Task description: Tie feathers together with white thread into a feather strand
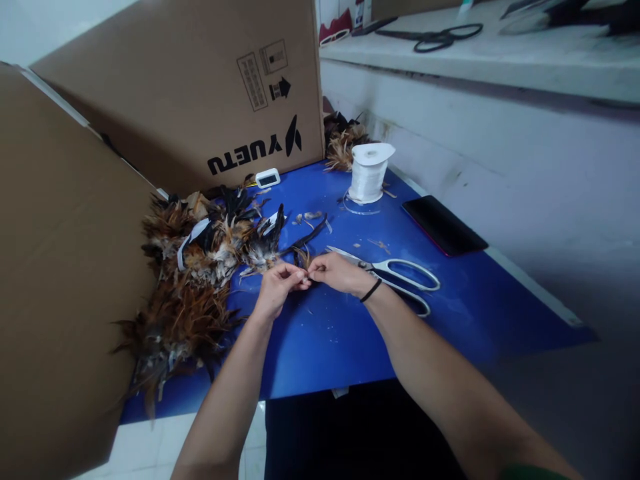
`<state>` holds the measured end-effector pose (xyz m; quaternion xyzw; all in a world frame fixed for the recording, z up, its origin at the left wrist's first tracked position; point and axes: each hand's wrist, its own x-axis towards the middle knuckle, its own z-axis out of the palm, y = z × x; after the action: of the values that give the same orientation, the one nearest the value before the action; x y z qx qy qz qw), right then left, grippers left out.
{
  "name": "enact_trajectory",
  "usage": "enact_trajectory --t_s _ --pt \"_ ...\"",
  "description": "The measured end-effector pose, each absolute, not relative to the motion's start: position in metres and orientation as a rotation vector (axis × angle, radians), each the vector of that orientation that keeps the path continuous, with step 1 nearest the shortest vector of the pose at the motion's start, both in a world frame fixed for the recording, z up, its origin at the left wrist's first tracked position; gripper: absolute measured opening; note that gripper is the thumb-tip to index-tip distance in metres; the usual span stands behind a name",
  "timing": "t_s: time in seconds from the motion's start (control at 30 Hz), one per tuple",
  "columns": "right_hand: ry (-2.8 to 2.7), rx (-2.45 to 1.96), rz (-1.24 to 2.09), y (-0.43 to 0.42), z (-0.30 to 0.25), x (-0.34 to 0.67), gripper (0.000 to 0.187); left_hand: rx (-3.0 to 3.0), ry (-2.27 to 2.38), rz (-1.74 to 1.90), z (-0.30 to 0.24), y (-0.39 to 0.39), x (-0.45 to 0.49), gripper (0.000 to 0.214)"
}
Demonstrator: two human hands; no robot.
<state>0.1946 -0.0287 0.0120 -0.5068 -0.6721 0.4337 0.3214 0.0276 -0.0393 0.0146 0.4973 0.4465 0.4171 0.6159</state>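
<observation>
My left hand (280,283) and my right hand (337,272) meet over the blue table, fingertips pinched close together. A small brown feather tuft (302,256) sticks up from between them. The left fingers appear closed on its base; what the right fingertips pinch is too small to make out. White-handled scissors (405,272) lie just right of my right hand, partly under the wrist. A long dark feather (311,235) lies beyond the fingers. Left of my left hand spreads a big heap of brown and black feathers (187,313).
A white spool of cord (369,177) stands at the back, near a black phone (444,225) and a small white display device (267,178). Cardboard boxes (200,80) wall the left and back. More feathers (345,143) lie behind the spool. Black scissors (435,37) rest on a ledge.
</observation>
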Motion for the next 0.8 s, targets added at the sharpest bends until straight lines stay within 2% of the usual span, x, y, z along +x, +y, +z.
enact_trajectory --t_s 0.23,0.57,0.8 --pt "-2.071 -1.544 0.852 -0.036 0.029 0.201 0.018 1.127 1.037 0.841 0.009 -0.037 0.032 0.03" --pt "-2.212 -1.607 0.775 -0.039 0.033 0.203 0.018 1.215 1.05 0.835 0.001 -0.033 0.036 0.028" --pt "-2.141 -1.665 0.773 -0.043 0.044 0.206 0.017 1.319 1.089 0.867 -0.001 -0.034 0.037 0.019"
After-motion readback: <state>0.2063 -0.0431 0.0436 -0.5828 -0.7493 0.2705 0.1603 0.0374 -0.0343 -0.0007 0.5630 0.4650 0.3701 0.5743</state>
